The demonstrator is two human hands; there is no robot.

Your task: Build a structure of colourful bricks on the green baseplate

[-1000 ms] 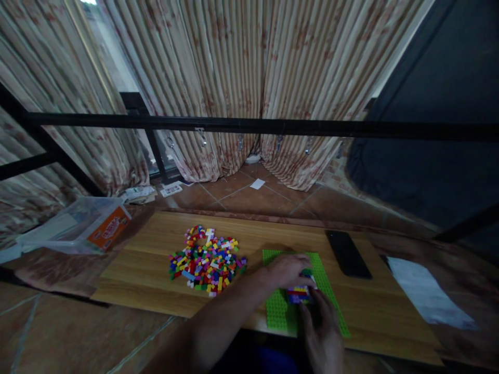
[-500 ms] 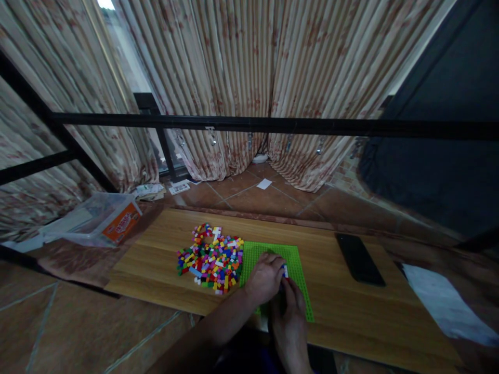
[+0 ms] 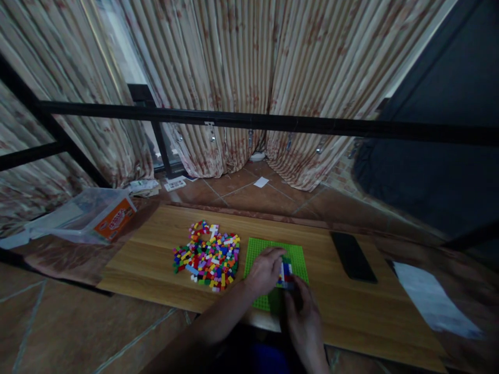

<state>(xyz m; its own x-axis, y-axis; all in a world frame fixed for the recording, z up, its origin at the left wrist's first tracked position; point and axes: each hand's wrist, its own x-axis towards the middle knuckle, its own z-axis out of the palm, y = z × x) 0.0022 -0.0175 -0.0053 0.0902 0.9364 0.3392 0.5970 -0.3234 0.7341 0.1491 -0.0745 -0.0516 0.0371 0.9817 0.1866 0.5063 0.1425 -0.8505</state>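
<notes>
A green studded baseplate [image 3: 255, 250] lies on the wooden table, with a small build of white, blue and red toy bricks [image 3: 287, 271] on it. My left hand [image 3: 267, 270] curls around the build's left and far side, fingers bent and closed on it. At the near right corner of the build, my right hand [image 3: 304, 314] has its thumb and forefinger closed against the bricks. The fingers hide part of the build, and the exact contact is hard to see. To the left of the plate is a heap of loose toy bricks [image 3: 212, 259] in many colours.
On the wooden table [image 3: 140, 259], a black phone-like slab [image 3: 353, 257] lies to the right. Past it is a white sheet [image 3: 432, 298]. A clear plastic box with an orange label [image 3: 115, 221] stands at the left. A black rail [image 3: 234, 118] crosses before the curtains.
The baseplate has turned slightly under my hands. My right hand has shifted right, away from my left, so more of the brick build shows. The camera view has shifted slightly.
</notes>
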